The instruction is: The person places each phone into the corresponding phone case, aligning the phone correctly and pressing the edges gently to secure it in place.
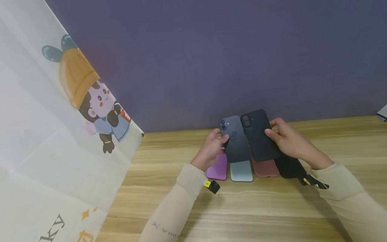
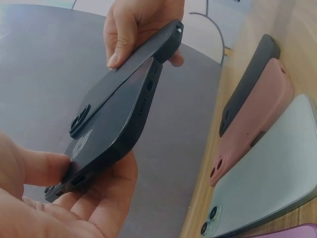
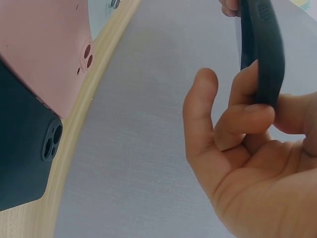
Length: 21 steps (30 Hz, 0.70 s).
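My left hand (image 1: 210,148) grips a dark blue phone (image 1: 238,144) by its left edge, thumb on its back; two camera lenses show at its top left corner. A matte black phone case (image 1: 260,139) with a raised camera ring is pinched in my right hand (image 1: 288,141) along its right edge. Both are lifted side by side, backs up. From the left wrist, the case (image 2: 131,69) overlaps the far edge of the phone (image 2: 116,126). In the right wrist view the case (image 3: 271,54) appears edge-on, and one finger stands away from it.
Below on the wooden table (image 1: 242,208) lie, left to right, a purple phone (image 1: 218,169), a pale mint phone (image 1: 242,171), a pink phone case (image 1: 266,168) and a black one (image 1: 288,168). A grey-blue panel (image 1: 211,60) rises behind; a printed white sheet (image 1: 36,134) covers the left.
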### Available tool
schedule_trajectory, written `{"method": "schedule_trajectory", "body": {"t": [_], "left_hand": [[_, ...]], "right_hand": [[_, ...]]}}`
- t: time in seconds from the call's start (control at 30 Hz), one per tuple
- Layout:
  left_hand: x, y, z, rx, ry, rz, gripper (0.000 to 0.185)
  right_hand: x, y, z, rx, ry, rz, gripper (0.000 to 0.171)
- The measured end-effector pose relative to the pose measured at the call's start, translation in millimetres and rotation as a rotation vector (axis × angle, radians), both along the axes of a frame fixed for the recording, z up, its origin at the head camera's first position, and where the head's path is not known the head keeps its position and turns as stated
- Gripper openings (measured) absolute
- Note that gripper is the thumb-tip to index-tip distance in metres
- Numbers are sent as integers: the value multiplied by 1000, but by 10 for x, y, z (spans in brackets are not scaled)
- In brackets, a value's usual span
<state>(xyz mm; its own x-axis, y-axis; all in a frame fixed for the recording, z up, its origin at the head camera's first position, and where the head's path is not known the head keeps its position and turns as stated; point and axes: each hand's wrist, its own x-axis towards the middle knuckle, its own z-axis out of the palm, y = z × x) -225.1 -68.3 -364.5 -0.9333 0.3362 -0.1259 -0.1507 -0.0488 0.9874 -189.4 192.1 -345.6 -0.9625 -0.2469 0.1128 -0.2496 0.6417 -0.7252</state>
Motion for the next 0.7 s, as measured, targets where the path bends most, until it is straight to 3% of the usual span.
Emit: {"method": "schedule_trajectory", "body": {"t": [0.7], "left_hand": [[-3,-10,-49,-1,10,2,17]], "right_hand": [[13,-24,12,5,16,-4,40]]}}
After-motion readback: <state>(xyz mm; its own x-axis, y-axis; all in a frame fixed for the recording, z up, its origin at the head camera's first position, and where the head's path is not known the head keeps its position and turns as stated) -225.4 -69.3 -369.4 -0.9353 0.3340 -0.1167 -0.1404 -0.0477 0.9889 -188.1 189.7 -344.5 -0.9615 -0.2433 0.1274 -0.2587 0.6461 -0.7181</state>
